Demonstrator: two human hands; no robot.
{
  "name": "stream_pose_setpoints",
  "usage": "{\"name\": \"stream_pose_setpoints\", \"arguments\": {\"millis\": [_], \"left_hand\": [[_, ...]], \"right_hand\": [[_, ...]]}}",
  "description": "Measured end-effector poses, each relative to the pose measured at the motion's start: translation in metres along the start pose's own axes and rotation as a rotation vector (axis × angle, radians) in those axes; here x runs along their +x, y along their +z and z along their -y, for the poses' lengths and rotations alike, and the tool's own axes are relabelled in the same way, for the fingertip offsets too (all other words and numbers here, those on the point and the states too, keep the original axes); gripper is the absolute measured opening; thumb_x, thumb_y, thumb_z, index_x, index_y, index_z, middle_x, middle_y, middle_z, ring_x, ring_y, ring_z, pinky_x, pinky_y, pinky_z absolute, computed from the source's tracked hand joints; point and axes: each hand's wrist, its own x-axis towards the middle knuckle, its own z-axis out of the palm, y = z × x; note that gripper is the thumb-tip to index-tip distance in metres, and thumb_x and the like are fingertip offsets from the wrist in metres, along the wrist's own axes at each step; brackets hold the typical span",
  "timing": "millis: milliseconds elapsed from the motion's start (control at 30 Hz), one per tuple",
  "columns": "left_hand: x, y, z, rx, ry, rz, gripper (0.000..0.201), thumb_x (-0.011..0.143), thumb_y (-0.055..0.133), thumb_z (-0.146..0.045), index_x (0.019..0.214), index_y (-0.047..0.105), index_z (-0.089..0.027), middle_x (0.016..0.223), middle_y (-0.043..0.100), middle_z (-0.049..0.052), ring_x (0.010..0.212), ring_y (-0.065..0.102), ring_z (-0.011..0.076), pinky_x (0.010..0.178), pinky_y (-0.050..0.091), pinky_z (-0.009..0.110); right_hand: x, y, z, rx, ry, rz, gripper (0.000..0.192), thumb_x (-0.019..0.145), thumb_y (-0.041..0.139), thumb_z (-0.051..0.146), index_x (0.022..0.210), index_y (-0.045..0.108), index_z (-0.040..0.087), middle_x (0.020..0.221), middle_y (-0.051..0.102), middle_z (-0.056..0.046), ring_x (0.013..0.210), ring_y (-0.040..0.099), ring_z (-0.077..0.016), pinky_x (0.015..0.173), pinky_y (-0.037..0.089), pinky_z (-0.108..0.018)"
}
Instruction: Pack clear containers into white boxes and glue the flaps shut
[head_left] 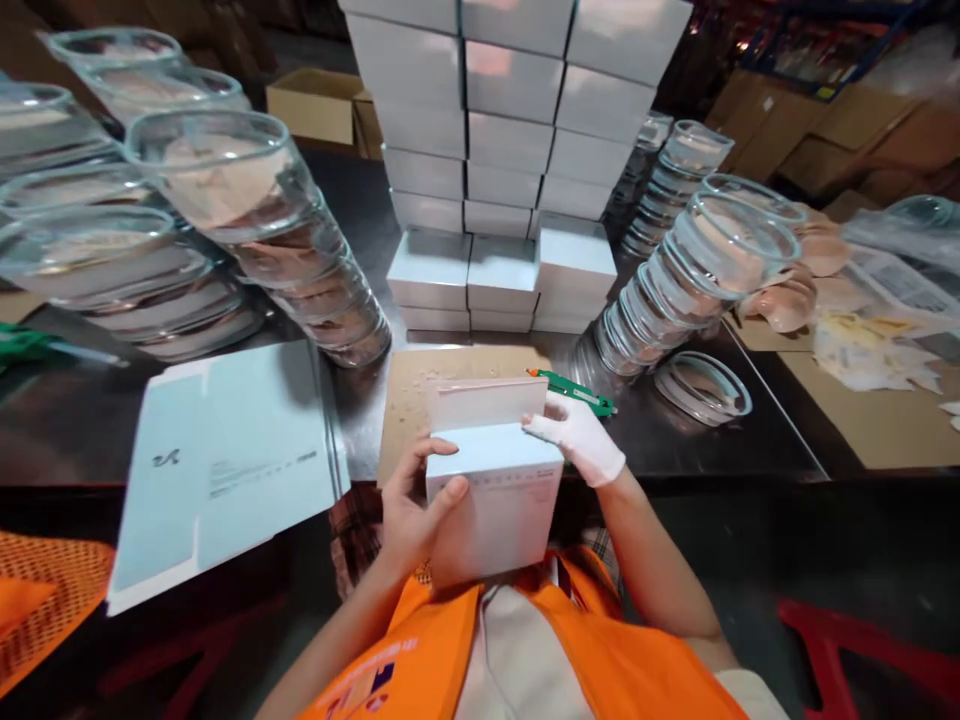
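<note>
A white cardboard box point(495, 510) with small print along one edge is held between my hands, at the table's front edge. One flap point(487, 405) stands up on its far side. My bare left hand point(420, 500) grips the box's left side, thumb on the near face and fingers on the top edge. My right hand point(581, 435), in a white glove with bare fingertips, holds the far right corner by the flap. Below the flap lies a piece of brown cardboard point(405, 400). A green utility knife point(574, 390) with an orange tip rests just beyond my right hand.
Flattened printed boxes point(232, 470) overhang the table edge at left. Tall stacks of glass dishes point(262, 230) stand at left, more glass dishes point(675, 280) at right. White boxes point(502, 150) are piled high at the back. A red stool point(862, 650) is at lower right.
</note>
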Motion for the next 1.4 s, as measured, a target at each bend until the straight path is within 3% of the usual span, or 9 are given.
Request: {"name": "stream_pose_setpoints", "arguments": {"millis": [133,267,467,700,933,1100,1233,1300,1400], "left_hand": [[0.003,0.0,0.006,-0.032,-0.006,-0.032,0.045,0.079,0.083,-0.06,0.099,0.067,-0.023,0.125,0.068,0.012,0.129,0.063,0.0328,0.101,0.052,0.039],[0.012,-0.005,0.013,-0.281,0.015,-0.053,0.057,0.086,0.081,-0.051,0.129,0.048,-0.034,0.116,0.07,0.006,0.117,0.072,0.0269,0.097,0.057,0.041],[0.017,-0.01,0.008,-0.09,0.166,0.036,0.033,0.089,0.078,-0.054,0.09,0.069,-0.022,0.11,0.066,0.009,0.117,0.068,0.028,0.105,0.054,0.045],[0.014,-0.009,0.004,-0.086,0.128,0.077,0.028,0.095,0.073,-0.05,0.089,0.073,-0.023,0.108,0.069,0.008,0.118,0.069,0.0278,0.106,0.054,0.043],[0.023,-0.007,0.006,-0.202,0.117,-0.027,0.025,0.093,0.076,-0.048,0.089,0.071,-0.023,0.099,0.072,0.005,0.112,0.071,0.0249,0.107,0.053,0.044],[0.034,-0.018,0.006,-0.25,0.042,-0.188,0.032,0.088,0.081,-0.052,0.088,0.069,-0.023,0.1,0.071,0.003,0.113,0.07,0.0232,0.106,0.052,0.037],[0.047,-0.013,0.0,-0.349,-0.109,-0.406,0.042,0.082,0.084,-0.06,0.093,0.066,-0.024,0.101,0.07,0.0,0.106,0.069,0.0193,0.105,0.053,0.033],[0.054,-0.008,-0.002,-0.421,-0.242,-0.375,0.049,0.08,0.082,-0.067,0.098,0.064,-0.025,0.098,0.071,0.0,0.099,0.071,0.0203,0.098,0.057,0.035],[0.064,-0.011,0.003,-0.421,-0.267,-0.244,0.076,0.08,0.06,-0.091,0.122,0.062,-0.028,0.121,0.072,0.009,0.121,0.069,0.0301,0.1,0.058,0.044]], "right_hand": [[0.007,0.011,-0.005,0.117,-0.015,0.064,0.065,0.059,0.093,0.065,0.104,0.077,0.021,0.099,0.08,-0.004,0.093,0.075,-0.0246,0.092,0.061,-0.04],[-0.002,-0.011,-0.009,-0.109,-0.288,0.301,0.083,0.076,0.062,0.093,0.11,0.079,0.019,0.125,0.075,-0.014,0.12,0.071,-0.0305,0.105,0.056,-0.045],[-0.008,-0.008,-0.004,-0.513,-0.681,0.413,0.041,0.096,0.072,0.052,0.128,0.075,0.026,0.135,0.069,-0.014,0.128,0.066,-0.0258,0.113,0.052,-0.047],[-0.005,-0.008,-0.016,-0.468,-0.683,0.459,0.03,0.1,0.069,0.044,0.124,0.077,0.028,0.133,0.07,-0.012,0.126,0.067,-0.0239,0.111,0.054,-0.044],[-0.011,0.007,-0.057,-0.035,-0.491,0.055,0.081,0.077,0.081,0.075,0.142,0.055,0.034,0.16,0.046,-0.015,0.134,0.065,-0.0322,0.104,0.058,-0.045],[-0.044,0.013,-0.069,-0.596,-0.952,-0.253,0.08,0.086,0.059,0.085,0.152,0.046,0.04,0.163,0.045,-0.012,0.148,0.051,-0.0379,0.119,0.046,-0.061],[-0.058,0.02,-0.07,-1.31,-1.414,-0.226,0.038,0.087,0.082,0.045,0.122,0.069,0.047,0.146,0.066,0.01,0.141,0.055,-0.0276,0.135,0.014,-0.063],[-0.052,0.022,-0.067,-1.428,-1.515,-0.2,0.033,0.088,0.081,0.025,0.113,0.072,0.045,0.141,0.068,0.015,0.138,0.057,-0.0209,0.135,0.009,-0.061],[-0.03,0.017,-0.053,-1.312,-1.548,-0.081,0.02,0.095,0.074,0.034,0.114,0.069,0.035,0.132,0.073,0.006,0.132,0.061,-0.0176,0.133,0.019,-0.06]]}}
